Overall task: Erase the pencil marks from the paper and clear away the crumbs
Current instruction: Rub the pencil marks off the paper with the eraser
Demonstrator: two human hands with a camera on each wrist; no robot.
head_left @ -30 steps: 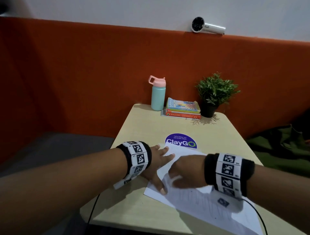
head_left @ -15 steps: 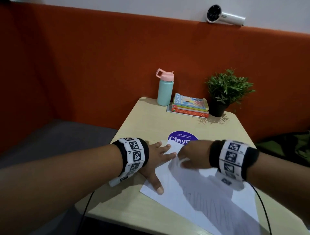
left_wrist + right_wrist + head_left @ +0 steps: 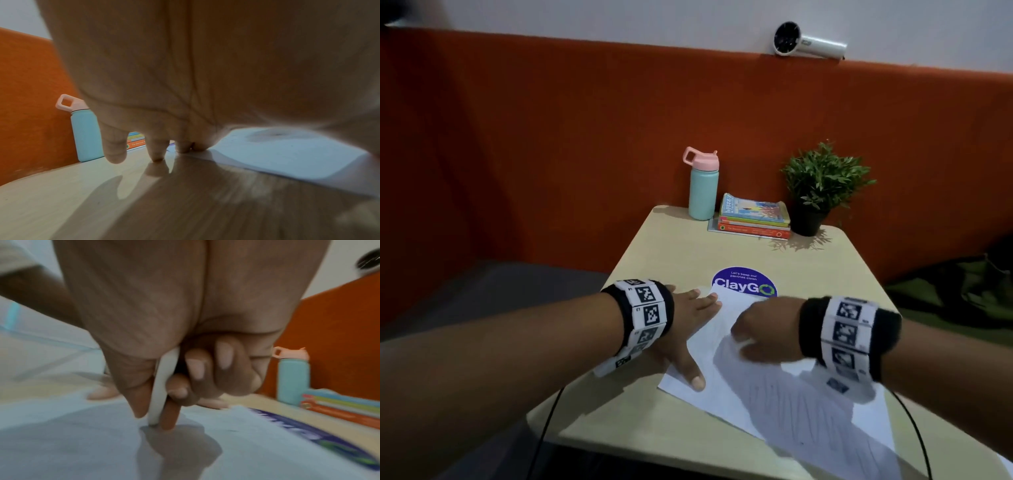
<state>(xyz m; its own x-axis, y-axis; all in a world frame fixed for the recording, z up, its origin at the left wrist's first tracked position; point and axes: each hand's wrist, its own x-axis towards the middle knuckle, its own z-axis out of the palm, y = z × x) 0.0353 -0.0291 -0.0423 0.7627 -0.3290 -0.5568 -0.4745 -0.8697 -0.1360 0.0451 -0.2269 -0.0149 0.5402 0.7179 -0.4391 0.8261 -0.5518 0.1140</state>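
A white sheet of paper with faint pencil lines lies on the beige table. My left hand lies flat with straight, spread fingers, pressing the paper's left edge; its fingertips touch the table and the paper. My right hand is curled over the upper part of the sheet. In the right wrist view it pinches a flat white eraser between thumb and forefinger, the eraser's tip down on the paper. A few tiny dark specks show on the sheet.
At the table's far end stand a teal bottle with a pink lid, a stack of books and a potted plant. A purple round sticker lies beyond the paper. A white handheld fan sits on the orange partition.
My right hand with the eraser has moved back and forth across the upper part of the paper. The left hand has stayed pressing the paper's left edge.
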